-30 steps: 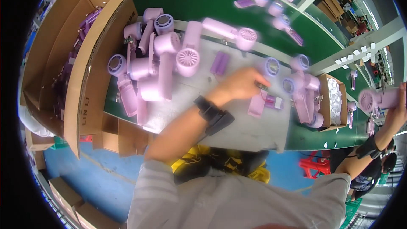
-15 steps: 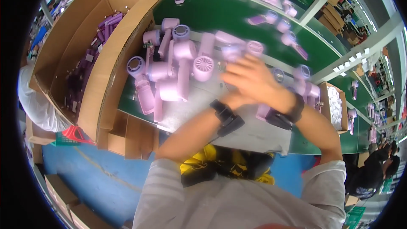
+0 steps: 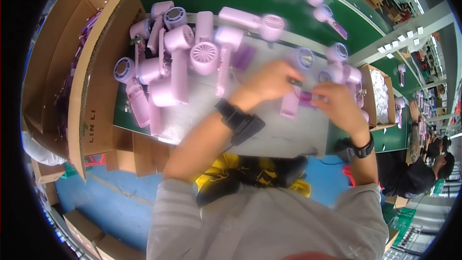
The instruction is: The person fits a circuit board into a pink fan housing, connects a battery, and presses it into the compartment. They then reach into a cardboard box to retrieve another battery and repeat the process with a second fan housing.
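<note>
My left hand [image 3: 272, 84] is closed around the neck of a pink handheld fan whose opened handle [image 3: 289, 105] points toward me. A green circuit board shows at the handle's top, and a thin wire hangs from it. Just right of the handle, my right hand [image 3: 337, 101] pinches a small purple piece [image 3: 306, 97], perhaps a battery; blur hides its exact kind. To the left lies a crowd of pink fans, among them one with a slotted round grille [image 3: 204, 58]. A blurred purple piece [image 3: 244, 57] rests on the grey mat [image 3: 260, 132] beside my left hand.
A large cardboard box [image 3: 103, 62] holding purple parts stands at the left. Several fans [image 3: 344, 70] lie to the right of my hands, beside a small box of white pieces [image 3: 380, 98]. More fans [image 3: 323, 13] lie on the green surface beyond. A person sits far right.
My hands, overlapping and blurred before, have separated. The right hand moved right and pinches the purple piece; the left holds the opened fan. The whole view has shifted.
</note>
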Demonstrator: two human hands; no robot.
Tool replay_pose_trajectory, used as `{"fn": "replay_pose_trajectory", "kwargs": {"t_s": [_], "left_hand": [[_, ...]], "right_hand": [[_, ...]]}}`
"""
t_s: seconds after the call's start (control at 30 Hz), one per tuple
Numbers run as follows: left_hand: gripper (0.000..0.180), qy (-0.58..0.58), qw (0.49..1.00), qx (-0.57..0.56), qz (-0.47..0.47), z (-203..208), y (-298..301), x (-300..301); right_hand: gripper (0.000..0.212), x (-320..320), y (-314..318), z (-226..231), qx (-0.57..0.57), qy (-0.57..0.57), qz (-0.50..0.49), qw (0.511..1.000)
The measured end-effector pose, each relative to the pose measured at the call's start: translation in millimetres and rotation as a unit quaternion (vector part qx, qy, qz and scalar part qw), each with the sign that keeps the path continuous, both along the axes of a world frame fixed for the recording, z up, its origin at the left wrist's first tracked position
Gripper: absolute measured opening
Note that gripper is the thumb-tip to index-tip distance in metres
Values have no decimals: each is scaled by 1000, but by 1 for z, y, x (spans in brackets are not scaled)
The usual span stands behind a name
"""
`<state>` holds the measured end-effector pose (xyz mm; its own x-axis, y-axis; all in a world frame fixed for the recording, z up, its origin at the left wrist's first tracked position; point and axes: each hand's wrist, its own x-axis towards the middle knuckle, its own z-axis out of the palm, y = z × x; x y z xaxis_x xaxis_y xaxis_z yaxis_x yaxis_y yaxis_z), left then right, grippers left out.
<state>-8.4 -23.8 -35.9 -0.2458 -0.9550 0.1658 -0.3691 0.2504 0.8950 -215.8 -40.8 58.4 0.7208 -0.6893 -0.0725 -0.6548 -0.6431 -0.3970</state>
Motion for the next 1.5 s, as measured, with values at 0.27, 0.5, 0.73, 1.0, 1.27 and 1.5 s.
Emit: {"fn": "replay_pose_trajectory", "kwargs": {"t_s": [0.27,0.5,0.73,1.0,1.27,1.5], "left_hand": [[36,-4,1000,-9,-1,4,5,5],[39,19,998,61,-28,7,6,9],[41,37,994,98,-19,8,7,9],[39,51,992,113,-5,10,6,8],[38,42,994,101,5,9,8,8],[39,34,995,89,-6,11,6,8]], "right_hand": [[15,-21,15,-33,-97,-60,19,993],[9,-14,16,-34,-163,-17,76,983],[9,-10,15,-35,-160,-20,88,983],[9,-20,6,-34,-106,-32,42,993],[13,-25,7,-41,-68,-113,12,991],[15,-15,23,-36,-162,-41,33,985]]}}
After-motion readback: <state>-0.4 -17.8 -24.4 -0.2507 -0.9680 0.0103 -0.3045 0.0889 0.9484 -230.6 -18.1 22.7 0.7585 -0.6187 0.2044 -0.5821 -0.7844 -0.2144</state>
